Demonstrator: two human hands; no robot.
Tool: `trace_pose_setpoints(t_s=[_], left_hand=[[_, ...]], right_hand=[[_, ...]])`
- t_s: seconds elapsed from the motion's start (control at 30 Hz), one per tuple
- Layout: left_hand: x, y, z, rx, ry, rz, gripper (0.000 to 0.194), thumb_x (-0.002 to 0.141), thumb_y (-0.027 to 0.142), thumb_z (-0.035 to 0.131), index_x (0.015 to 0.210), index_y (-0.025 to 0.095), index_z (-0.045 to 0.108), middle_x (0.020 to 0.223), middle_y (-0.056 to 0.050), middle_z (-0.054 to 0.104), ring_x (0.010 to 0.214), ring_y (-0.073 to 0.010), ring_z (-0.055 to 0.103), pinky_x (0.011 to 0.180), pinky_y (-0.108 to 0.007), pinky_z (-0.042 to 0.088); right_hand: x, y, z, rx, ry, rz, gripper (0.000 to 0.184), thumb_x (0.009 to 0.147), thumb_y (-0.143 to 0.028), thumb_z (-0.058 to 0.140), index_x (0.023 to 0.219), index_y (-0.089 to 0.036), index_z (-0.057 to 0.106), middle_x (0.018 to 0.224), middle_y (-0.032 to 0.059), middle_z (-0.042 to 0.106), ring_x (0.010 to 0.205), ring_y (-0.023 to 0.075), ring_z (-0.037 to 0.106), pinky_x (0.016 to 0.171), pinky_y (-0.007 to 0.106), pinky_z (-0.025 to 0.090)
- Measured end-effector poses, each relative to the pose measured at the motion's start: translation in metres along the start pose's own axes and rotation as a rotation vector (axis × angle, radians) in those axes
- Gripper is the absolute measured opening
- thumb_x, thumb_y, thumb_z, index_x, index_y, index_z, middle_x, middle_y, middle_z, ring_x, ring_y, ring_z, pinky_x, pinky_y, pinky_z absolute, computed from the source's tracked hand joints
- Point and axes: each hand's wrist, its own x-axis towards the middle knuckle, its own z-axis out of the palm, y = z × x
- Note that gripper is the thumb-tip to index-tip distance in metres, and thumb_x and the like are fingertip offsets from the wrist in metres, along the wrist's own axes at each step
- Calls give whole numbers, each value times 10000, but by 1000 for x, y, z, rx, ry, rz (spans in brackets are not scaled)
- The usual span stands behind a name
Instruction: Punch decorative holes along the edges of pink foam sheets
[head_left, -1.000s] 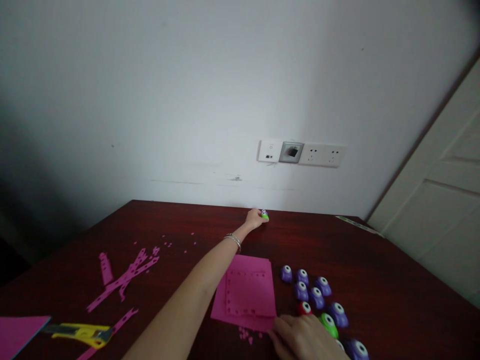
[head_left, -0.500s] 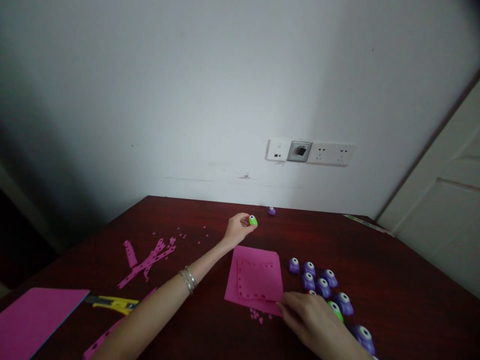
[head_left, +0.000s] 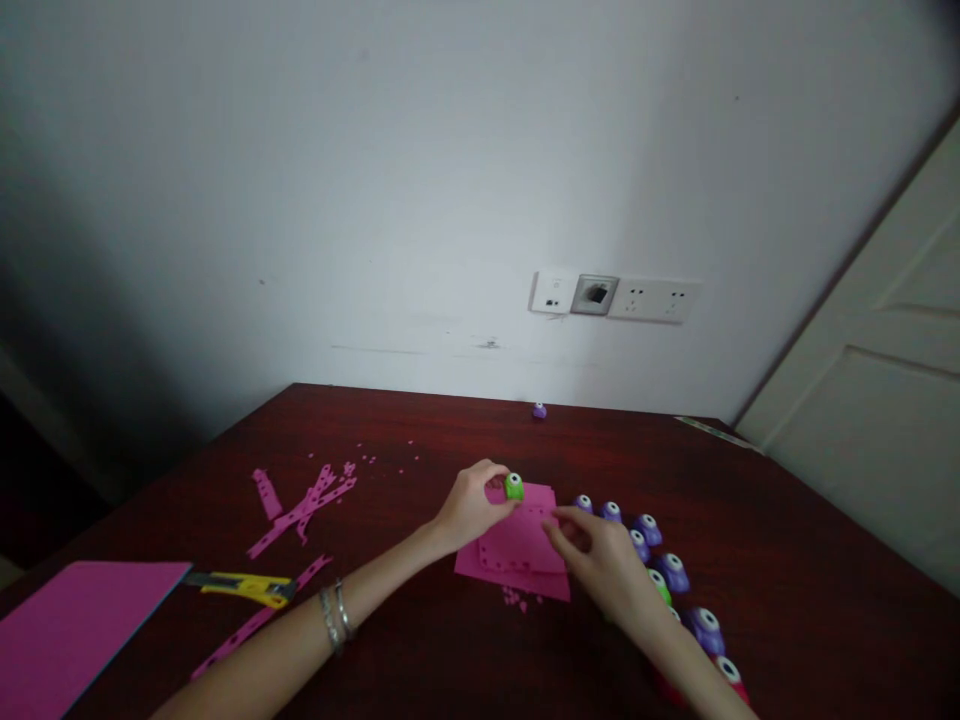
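Note:
My left hand [head_left: 474,505] is closed round a small green craft punch [head_left: 514,487] with a white and dark round top, holding it above the far part of a pink paper stack. A smaller pink sheet [head_left: 517,545] with punched holes along its edges lies on a larger pink sheet [head_left: 471,562]. At the stack's right edge is my right hand [head_left: 596,550], thumb and forefinger a little apart over the paper. Whether the fingertips touch the sheet is hard to see. Small pink cut-outs [head_left: 517,598] lie just in front of the stack.
Several purple punches [head_left: 673,572], a green one [head_left: 658,584] and a red one [head_left: 729,675] stand on the right, partly behind my right arm. One purple punch [head_left: 539,411] is by the wall. Left are punched strips [head_left: 300,515], a yellow cutter [head_left: 247,587] and pink sheets [head_left: 90,620].
My left hand has brought the green punch nearer, over the paper. My right hand has moved up from the stack's lower right corner to its upper right edge. The view has shifted slightly.

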Motion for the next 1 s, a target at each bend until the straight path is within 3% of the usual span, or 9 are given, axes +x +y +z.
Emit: trace_pose_setpoints(t_s=[0.27, 0.57, 1.0], left_hand=[[-10, 4, 10, 74, 13, 78, 258, 658, 155, 649, 913, 152, 612, 864, -43, 601, 781, -152, 550, 715, -286, 457], [-12, 11, 9, 163, -16, 159, 241, 692, 166, 632, 931, 157, 599, 869, -45, 608, 810, -167, 544, 758, -320, 465], [-17, 9, 20, 226, -46, 193, 226, 696, 82, 558, 907, 162, 548, 919, -47, 590, 877, -179, 519, 791, -335, 453]], right_hand=[[21, -12, 15, -102, 71, 108, 348, 743, -422, 543, 912, -146, 670, 686, 63, 700, 647, 206, 650, 584, 257, 445], [18, -10, 28, 105, 88, 115, 241, 749, -381, 535, 813, -187, 662, 634, 23, 666, 569, 171, 626, 507, 231, 436], [18, -8, 32, 16, 121, 183, 180, 705, -358, 552, 664, -188, 596, 616, 33, 658, 574, 180, 613, 523, 246, 415]])
